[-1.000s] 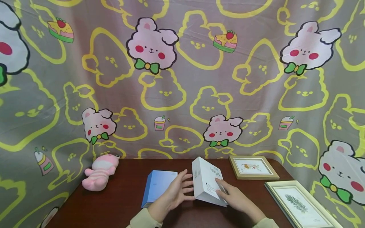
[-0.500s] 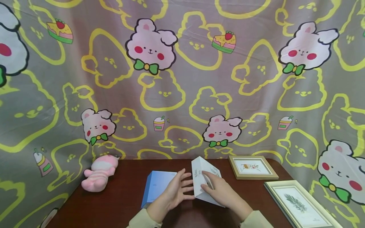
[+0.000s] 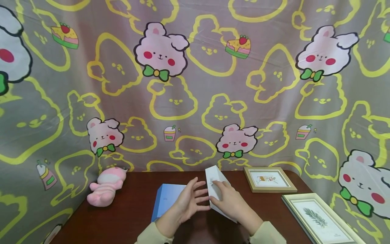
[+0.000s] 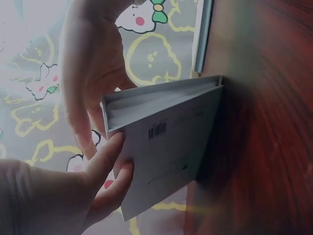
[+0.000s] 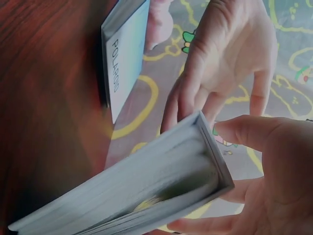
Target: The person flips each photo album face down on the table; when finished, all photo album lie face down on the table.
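A thick white book (image 3: 214, 186) is held up at a slant over the brown table, its spine facing up and left. My left hand (image 3: 192, 201) has its fingers spread and fairly straight, their tips against the cover that bears a barcode, as the left wrist view shows. Across the spine and the other cover lies my right hand (image 3: 231, 201), fingers and thumb extended, not closed round the book. Page edges of the white book (image 5: 122, 191) show in the right wrist view. Left of it lies a blue book (image 3: 166, 200), marked POLAROID on its side.
A pink plush toy (image 3: 106, 186) sits at the left of the table (image 3: 134, 203). Two picture frames lie at the right: a wooden one (image 3: 269, 179) at the back and a cream one (image 3: 318, 217) with a leaf print. A patterned curtain (image 3: 195, 84) surrounds the table.
My right hand has slid left over the white book, from its front cover to the spine. The book has turned slightly, showing less front cover. My left hand has barely moved.
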`<state>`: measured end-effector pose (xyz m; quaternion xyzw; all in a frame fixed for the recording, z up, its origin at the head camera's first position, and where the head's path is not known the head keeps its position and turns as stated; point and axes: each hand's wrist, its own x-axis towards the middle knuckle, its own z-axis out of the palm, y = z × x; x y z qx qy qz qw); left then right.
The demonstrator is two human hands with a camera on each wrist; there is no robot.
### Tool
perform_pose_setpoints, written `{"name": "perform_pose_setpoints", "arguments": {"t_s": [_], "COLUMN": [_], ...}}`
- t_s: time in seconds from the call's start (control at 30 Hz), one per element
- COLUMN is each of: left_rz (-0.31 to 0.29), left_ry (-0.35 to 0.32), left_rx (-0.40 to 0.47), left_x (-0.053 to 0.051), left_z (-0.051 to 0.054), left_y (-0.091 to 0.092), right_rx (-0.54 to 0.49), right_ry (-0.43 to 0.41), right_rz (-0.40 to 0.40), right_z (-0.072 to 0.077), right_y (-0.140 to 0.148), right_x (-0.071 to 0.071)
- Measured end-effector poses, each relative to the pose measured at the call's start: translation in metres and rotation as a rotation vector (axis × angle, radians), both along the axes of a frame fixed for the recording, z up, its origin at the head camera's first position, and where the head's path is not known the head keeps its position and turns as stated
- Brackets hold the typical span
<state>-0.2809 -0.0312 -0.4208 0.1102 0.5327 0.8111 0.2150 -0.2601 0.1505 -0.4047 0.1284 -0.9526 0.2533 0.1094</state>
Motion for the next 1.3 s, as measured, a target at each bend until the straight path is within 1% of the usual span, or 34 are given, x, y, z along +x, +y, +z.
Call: {"name": "perform_pose_setpoints", "arguments": {"t_s": [0.2, 0.4, 0.63, 0.83, 1.07, 1.3], "left_rz": [0.002, 0.006, -0.001, -0.007, -0.017, -0.051], "left_ry": [-0.011, -0.008, 0.007, 0.008, 0.009, -0.007], "left_rx": [0.026, 0.029, 0.019, 0.022, 0.042, 0.069], "left_x": [0.004, 0.006, 0.008, 0.009, 0.007, 0.006], "left_z": [0.008, 0.014, 0.019, 0.02, 0.019, 0.019], "left_y": [0.005, 0.009, 0.008, 0.009, 0.009, 0.009], "right_rx": [0.018, 0.037, 0.035, 0.031, -0.032, -0.083], "right_ry": [-0.015, -0.011, 0.002, 0.004, 0.006, 0.01], "right_rz": [-0.059, -0.118, -0.135, -0.15, -0.17, -0.195], "right_z": [0.006, 0.009, 0.01, 0.012, 0.013, 0.015], "right_y": [-0.003, -0.008, -0.011, -0.01, -0.008, -0.003], "right_x": [0.002, 0.002, 0.002, 0.002, 0.002, 0.002]}}
